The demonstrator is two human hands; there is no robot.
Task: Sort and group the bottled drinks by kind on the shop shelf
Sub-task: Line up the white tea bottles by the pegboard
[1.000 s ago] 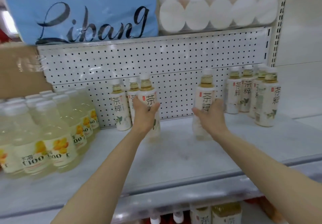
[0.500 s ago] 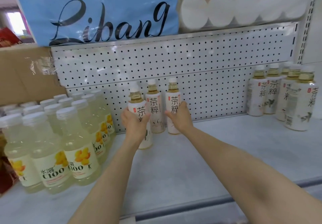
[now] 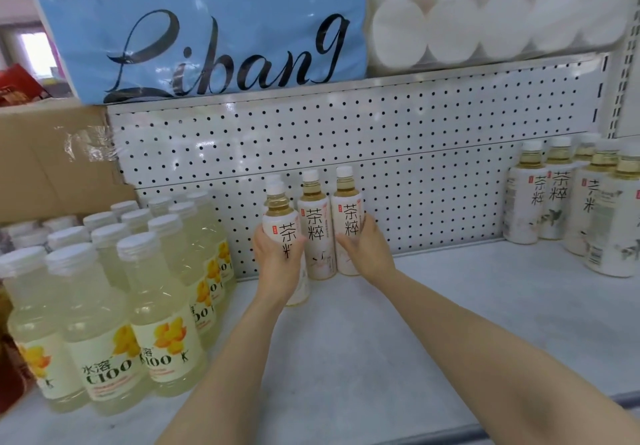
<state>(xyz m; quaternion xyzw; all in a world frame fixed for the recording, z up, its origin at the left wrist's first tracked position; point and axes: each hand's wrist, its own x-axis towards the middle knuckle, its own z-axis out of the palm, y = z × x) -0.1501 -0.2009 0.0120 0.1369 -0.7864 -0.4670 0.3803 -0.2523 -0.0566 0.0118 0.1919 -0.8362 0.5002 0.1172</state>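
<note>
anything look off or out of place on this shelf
Nothing is spilled, tipped or damaged. The one oddity: the white-label tea bottles stand in two separate clusters, one by the hands and one at far right, with bare shelf between them.

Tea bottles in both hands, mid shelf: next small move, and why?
Probably set down and release the tea bottle in the left hand, snug beside the middle one. The right hand already has its bottle standing in line against the pegboard, while the left bottle sits forward of that row.
</note>
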